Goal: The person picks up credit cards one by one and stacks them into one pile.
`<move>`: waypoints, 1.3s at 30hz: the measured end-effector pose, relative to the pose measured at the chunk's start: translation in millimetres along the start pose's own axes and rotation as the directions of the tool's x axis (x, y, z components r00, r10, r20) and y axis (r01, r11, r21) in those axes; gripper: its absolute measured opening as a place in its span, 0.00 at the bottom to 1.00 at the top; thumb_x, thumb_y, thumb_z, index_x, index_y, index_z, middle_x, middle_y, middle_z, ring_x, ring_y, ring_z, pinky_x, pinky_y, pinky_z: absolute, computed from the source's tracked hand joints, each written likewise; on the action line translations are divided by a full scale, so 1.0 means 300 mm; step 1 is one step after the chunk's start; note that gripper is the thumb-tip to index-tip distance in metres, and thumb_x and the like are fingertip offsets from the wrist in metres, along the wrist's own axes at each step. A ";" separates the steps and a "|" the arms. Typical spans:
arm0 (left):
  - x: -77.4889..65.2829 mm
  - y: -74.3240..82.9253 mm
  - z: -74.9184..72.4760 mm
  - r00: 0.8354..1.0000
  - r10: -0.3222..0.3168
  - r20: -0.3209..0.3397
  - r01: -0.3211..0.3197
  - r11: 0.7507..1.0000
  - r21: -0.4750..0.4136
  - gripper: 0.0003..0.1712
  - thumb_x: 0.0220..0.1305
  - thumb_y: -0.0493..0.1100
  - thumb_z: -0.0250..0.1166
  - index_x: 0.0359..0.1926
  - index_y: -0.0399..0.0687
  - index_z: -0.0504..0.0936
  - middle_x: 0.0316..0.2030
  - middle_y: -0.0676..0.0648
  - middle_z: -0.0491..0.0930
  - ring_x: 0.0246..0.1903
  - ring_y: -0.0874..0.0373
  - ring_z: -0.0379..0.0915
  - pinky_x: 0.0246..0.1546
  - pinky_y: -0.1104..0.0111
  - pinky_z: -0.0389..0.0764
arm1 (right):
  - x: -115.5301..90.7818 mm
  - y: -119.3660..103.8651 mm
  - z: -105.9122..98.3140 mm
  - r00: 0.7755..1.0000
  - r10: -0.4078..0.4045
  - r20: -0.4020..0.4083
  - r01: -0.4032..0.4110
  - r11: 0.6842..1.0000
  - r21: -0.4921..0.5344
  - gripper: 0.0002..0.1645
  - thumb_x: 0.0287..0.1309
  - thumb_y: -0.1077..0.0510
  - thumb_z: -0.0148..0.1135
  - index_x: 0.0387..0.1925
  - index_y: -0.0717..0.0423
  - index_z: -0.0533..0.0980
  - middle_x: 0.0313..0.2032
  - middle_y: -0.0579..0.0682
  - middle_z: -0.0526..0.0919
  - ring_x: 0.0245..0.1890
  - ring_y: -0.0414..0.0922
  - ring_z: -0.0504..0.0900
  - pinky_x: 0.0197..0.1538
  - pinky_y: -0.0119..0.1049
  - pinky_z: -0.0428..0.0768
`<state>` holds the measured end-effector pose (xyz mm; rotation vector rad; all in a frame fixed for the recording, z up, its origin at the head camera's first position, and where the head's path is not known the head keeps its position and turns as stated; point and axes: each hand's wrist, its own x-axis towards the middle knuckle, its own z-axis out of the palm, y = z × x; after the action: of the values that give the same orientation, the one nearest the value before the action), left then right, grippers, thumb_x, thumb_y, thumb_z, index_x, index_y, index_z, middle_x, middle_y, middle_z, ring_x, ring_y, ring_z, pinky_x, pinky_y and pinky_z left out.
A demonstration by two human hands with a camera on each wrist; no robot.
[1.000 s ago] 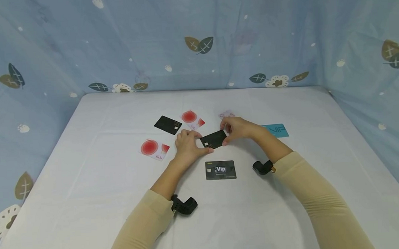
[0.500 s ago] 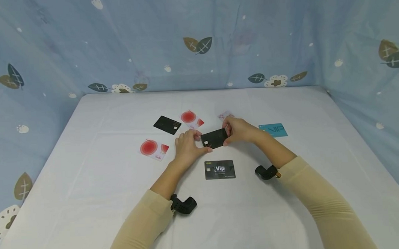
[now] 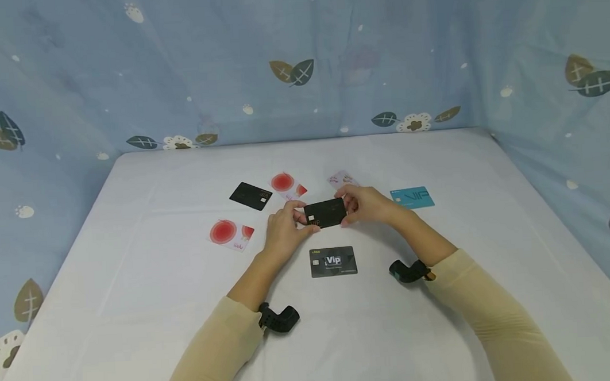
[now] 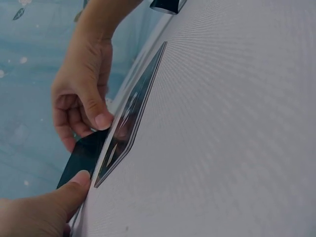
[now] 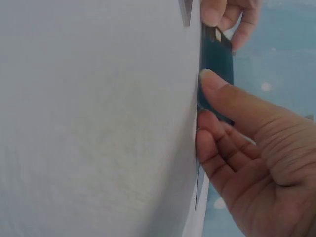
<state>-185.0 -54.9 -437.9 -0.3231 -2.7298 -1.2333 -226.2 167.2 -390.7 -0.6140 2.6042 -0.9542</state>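
A black bank-style card [image 3: 325, 213] with a chip and faint VIP lettering is held up between both hands, its printed face towards the head camera. My left hand [image 3: 285, 230] pinches its left end between thumb and fingers. At the opposite end my right hand [image 3: 367, 205] pinches it too, the thumb [image 5: 215, 86] lying along the lower edge in the right wrist view. Nearer to me lies a dark grey card [image 3: 333, 261] marked Vip. Just behind the right hand, a pink-patterned card [image 3: 342, 178] is partly covered by the fingers.
Another black card [image 3: 250, 196] lies left of the hands, near two white cards with red circles, one farther back [image 3: 287, 184] and one nearer [image 3: 231, 234]. A blue VIP card [image 3: 412, 197] lies to the right. Behind the white table [image 3: 136, 337] hangs a blue patterned cloth [image 3: 200, 58].
The held black card has been turned slightly, more level and facing the head camera more, so its VIP lettering shows. The head view has shifted a little; the other cards stay put.
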 end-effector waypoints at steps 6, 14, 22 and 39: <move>-0.003 0.006 -0.002 1.000 0.002 0.011 -0.002 0.999 -0.033 0.34 0.47 0.48 0.75 0.54 0.43 0.74 0.29 0.51 0.78 0.32 0.55 0.65 0.39 0.64 0.66 | -0.007 0.010 0.014 1.000 -0.026 0.017 0.027 0.998 -0.057 0.44 0.41 0.61 0.76 0.61 0.65 0.67 0.33 0.53 0.75 0.29 0.42 0.74 0.36 0.34 0.74; 0.002 0.010 -0.001 0.998 0.012 0.054 -0.008 0.997 -0.077 0.41 0.41 0.48 0.78 0.57 0.41 0.74 0.32 0.50 0.77 0.35 0.56 0.65 0.38 0.65 0.67 | -0.019 0.018 0.013 0.998 -0.063 -0.008 0.062 0.992 -0.107 0.48 0.44 0.58 0.75 0.64 0.68 0.63 0.31 0.52 0.75 0.29 0.43 0.73 0.34 0.34 0.72; 0.002 0.006 -0.005 0.991 0.110 0.076 -0.104 0.992 -0.078 0.42 0.45 0.46 0.77 0.60 0.38 0.71 0.34 0.48 0.74 0.39 0.54 0.65 0.44 0.62 0.69 | -0.036 0.026 0.010 0.989 -0.141 -0.032 0.135 0.980 -0.144 0.47 0.45 0.52 0.75 0.63 0.68 0.65 0.32 0.51 0.74 0.30 0.43 0.72 0.34 0.34 0.73; 0.008 0.037 -0.044 0.986 0.054 0.157 -0.059 0.998 0.027 0.39 0.45 0.52 0.76 0.57 0.42 0.75 0.32 0.52 0.75 0.36 0.56 0.70 0.41 0.63 0.73 | -0.082 -0.004 0.001 0.974 -0.217 -0.059 0.197 0.949 -0.245 0.40 0.48 0.50 0.72 0.59 0.67 0.70 0.31 0.50 0.74 0.29 0.41 0.71 0.33 0.33 0.73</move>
<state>-184.1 -57.4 -420.6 -0.5110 -2.8445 -1.1967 -204.3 178.2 -387.0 -0.9443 2.7963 -0.7435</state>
